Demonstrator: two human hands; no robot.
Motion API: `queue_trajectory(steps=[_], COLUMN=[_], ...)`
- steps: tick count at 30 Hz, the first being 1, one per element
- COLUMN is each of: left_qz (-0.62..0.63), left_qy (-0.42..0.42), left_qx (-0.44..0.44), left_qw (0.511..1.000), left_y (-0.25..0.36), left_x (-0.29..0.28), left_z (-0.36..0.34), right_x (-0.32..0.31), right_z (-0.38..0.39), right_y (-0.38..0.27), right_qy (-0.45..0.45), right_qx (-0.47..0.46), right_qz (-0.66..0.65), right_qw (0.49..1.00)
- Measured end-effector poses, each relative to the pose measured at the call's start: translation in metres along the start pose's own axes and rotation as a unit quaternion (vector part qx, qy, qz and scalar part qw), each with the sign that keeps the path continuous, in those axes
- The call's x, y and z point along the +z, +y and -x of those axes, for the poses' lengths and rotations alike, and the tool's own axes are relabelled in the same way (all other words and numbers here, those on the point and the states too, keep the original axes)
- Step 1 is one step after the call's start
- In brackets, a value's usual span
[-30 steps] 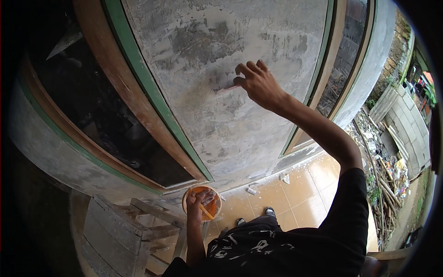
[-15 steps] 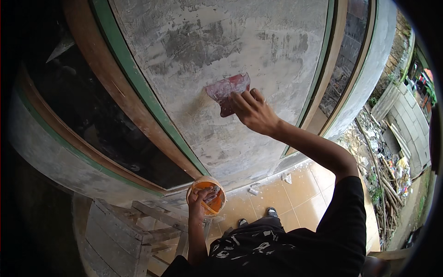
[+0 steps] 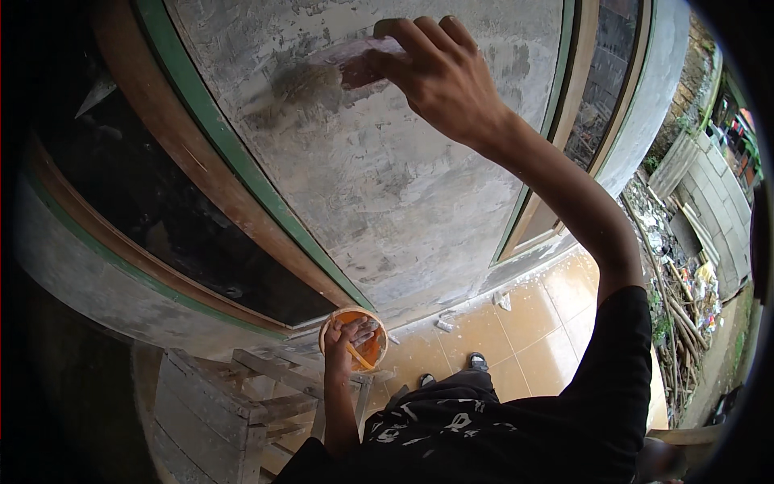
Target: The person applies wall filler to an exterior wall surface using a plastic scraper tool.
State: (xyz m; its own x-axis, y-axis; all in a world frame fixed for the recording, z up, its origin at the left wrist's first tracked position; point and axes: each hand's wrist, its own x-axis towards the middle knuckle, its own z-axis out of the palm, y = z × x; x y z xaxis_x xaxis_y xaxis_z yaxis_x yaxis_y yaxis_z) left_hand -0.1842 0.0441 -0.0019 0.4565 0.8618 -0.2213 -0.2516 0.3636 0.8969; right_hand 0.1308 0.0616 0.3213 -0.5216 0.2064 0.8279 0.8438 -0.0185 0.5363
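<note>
My right hand (image 3: pixel 451 85) is raised against the patchy grey wall (image 3: pixel 387 185), fingers closed on a reddish, putty-smeared flat scraper (image 3: pixel 357 71). The scraper's blade lies at the wall surface, and its edge is blurred and partly hidden by my fingers. Low in front of me, my left hand (image 3: pixel 343 345) grips a small orange bucket (image 3: pixel 382 324), with its fingers, whitened by putty, over the opening. An orange strip, apparently the handle, runs beside the hand. How much the bucket contains is hard to make out.
Green-and-brown window frames flank the wall, with dark glass (image 3: pixel 201 250) at the left. A worn wooden bench (image 3: pixel 201 411) stands at lower left. Pale chunks (image 3: pixel 444 325) lie on the tan tiled floor (image 3: pixel 516 331). Rubble and sticks (image 3: pixel 685 315) are piled at the right.
My right hand has moved up the wall with the scraper, coming nearer the top of the view. My left hand still holds the bucket in about the same place.
</note>
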Motion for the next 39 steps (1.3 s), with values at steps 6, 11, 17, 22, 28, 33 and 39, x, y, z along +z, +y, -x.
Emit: queue_trajectory(steps=[6, 11, 17, 22, 28, 33, 39], left_qz=[-0.010, -0.002, 0.005, 0.026, 0.022, 0.010, 0.013], left_qy=[0.002, 0.003, -0.009, 0.031, 0.010, 0.009, 0.007], left_qx=[-0.003, 0.015, -0.001, -0.021, -0.030, -0.044, -0.037], left_qw=[1.000, 1.000, 1.000, 0.999, 0.999, 0.999, 0.999], left_y=[-0.003, -0.003, -0.018, -0.017, -0.044, -0.043, -0.050], left_x=[-0.005, -0.005, -0.019, -0.008, -0.021, 0.003, 0.036], left_z=[-0.004, 0.000, 0.001, 0.015, 0.009, 0.008, 0.001], right_x=[0.028, 0.037, 0.015, -0.015, -0.055, -0.078, -0.037], right_z=[0.061, 0.189, 0.314, 0.346, 0.412, 0.436, 0.417], right_y=[-0.035, -0.133, -0.211, -0.213, -0.212, -0.188, -0.126], right_qy=[-0.114, -0.220, -0.435, -0.428, -0.175, 0.035, 0.094], right_qx=[-0.007, -0.040, 0.092, 0.347, 0.835, 0.870, 0.869], right_qz=[0.003, -0.114, -0.256, -0.302, -0.445, -0.471, -0.422], right_qw=[0.993, 0.968, 0.858, 0.778, 0.272, 0.141, 0.240])
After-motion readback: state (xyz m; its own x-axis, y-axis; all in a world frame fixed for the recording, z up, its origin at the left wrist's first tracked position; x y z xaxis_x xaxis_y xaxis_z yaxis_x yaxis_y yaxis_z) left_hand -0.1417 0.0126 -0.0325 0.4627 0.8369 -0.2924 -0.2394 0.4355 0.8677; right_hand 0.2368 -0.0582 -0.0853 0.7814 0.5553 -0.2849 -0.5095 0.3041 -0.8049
